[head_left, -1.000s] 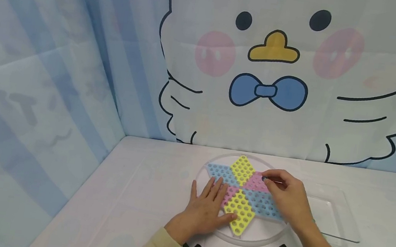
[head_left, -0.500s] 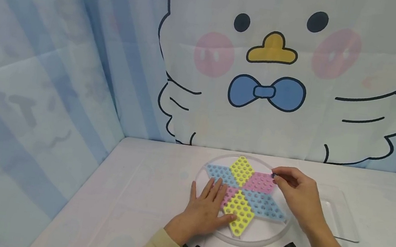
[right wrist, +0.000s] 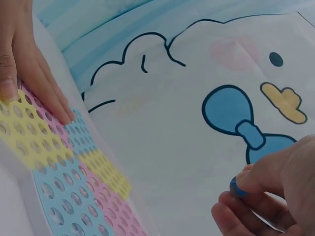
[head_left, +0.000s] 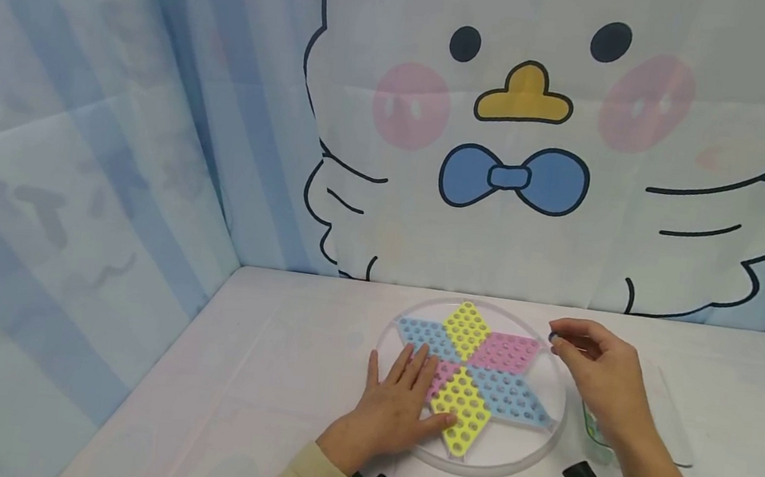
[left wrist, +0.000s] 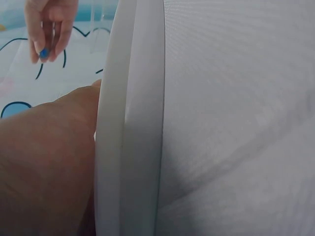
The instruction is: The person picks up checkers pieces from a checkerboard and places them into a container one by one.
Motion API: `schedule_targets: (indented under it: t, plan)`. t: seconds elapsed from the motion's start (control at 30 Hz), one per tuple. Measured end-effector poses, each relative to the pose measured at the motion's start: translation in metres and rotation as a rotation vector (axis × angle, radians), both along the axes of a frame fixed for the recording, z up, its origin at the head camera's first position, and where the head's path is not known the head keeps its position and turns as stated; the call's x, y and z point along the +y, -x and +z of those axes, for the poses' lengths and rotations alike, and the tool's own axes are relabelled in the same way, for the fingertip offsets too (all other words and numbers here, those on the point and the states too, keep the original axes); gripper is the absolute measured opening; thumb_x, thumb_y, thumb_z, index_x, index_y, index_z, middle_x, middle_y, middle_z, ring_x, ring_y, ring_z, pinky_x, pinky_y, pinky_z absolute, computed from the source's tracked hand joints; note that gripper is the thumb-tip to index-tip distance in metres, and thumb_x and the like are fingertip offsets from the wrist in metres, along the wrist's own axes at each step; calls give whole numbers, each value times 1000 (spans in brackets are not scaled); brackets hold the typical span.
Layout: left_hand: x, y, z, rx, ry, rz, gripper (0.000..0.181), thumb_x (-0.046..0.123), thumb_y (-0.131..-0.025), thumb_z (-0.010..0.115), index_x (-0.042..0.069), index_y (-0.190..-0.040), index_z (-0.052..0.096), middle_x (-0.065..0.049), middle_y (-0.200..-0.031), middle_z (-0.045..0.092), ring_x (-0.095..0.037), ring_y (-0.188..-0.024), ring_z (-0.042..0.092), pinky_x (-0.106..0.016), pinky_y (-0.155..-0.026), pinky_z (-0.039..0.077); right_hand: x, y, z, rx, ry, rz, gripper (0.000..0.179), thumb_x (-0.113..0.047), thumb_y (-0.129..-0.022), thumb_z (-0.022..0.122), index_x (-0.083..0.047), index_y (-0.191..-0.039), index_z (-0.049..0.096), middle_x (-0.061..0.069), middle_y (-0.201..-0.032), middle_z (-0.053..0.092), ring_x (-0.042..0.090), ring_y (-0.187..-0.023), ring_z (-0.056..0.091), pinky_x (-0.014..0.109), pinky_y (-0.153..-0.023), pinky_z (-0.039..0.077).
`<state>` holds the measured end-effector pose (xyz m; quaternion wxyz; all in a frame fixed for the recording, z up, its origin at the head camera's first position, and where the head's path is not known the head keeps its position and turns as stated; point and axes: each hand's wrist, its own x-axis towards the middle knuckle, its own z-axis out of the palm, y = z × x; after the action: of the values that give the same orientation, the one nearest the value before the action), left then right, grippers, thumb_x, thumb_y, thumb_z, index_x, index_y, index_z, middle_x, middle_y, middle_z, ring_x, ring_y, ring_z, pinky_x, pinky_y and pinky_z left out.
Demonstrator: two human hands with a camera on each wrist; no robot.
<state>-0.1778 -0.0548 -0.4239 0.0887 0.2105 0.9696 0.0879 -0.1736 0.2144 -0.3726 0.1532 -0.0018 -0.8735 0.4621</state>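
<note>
A Chinese checkers board (head_left: 507, 396) lies on the table, a clear round base bearing a star of yellow, pink and blue holed sections. My left hand (head_left: 396, 413) rests flat on its left part, fingers spread, hiding some of the holes. Beyond the board's right edge, my right hand (head_left: 607, 373) pinches a small blue marble (right wrist: 237, 187) between thumb and fingertips, above the table. The left wrist view shows the rim of the board (left wrist: 110, 147) from the side, with the right hand (left wrist: 51, 29) and its marble farther off.
Partly behind the right hand stands a clear container (head_left: 593, 427) with a greenish edge. A flat transparent tray or lid (head_left: 673, 426) lies just right of it. A curtain with a cartoon bird (head_left: 505, 246) hangs behind the table's back edge.
The right hand has moved right, from over the pink section to past the board's edge, with the marble still pinched. The left hand has stayed in place.
</note>
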Motion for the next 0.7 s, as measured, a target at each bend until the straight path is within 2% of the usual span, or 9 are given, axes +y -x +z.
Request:
schedule_targets:
  t: [0.1,0.23,0.3,0.4,0.5,0.57,0.7]
  plan:
    - [0,0,0,-1,1,1,91,75,-93,34,19,-161,11,-2,-169,3,-24,-157,-2,-66,-119,-3,2,0,0,-6,8,-1,35,-27,-102,55,-7,-130,60,16,-126,63,-8,-92,57,-1,-78,43]
    - [0,0,-1,-1,4,4,91,75,-93,34,19,-161,11,-1,-169,3,-23,-157,-3,-66,-119,-4,4,0,0,-20,3,-1,36,-28,-102,55,-7,-131,59,17,-126,62,15,-105,63,0,-78,44]
    - [0,0,-1,-2,5,4,91,75,-93,34,19,-161,10,-1,-169,2,-23,-157,-3,-66,-119,-4,5,-1,1,-21,-11,2,36,-28,-102,55,-6,-131,59,17,-124,63,21,-106,63,0,-77,44]
    - [0,0,-2,1,4,3,91,75,-93,34,19,-161,11,-1,-169,3,-23,-157,-3,-66,-119,-4,10,-2,1,-8,-32,9,34,-25,-101,56,-5,-129,61,18,-122,65,5,-97,63,0,-75,44]
    - [0,1,-2,-1,-1,4,91,75,-93,35,19,-161,11,-1,-169,2,-23,-157,-3,-66,-119,-4,17,-2,1,9,-38,20,33,-22,-101,56,-3,-127,61,20,-120,65,-13,-86,55,1,-74,44]
    - [0,0,-2,-2,-4,4,91,75,-93,35,19,-161,11,-1,-169,3,-23,-157,-3,-66,-119,-4,22,-1,0,10,-39,20,33,-22,-101,56,-2,-126,62,21,-121,65,-17,-84,52,2,-73,44]
    - [0,0,-1,1,-5,4,92,75,-93,34,19,-161,11,-1,-169,3,-23,-157,-3,-66,-119,-3,31,0,-2,-27,-43,11,34,-24,-102,55,-2,-128,61,21,-123,64,-17,-84,51,2,-72,44]
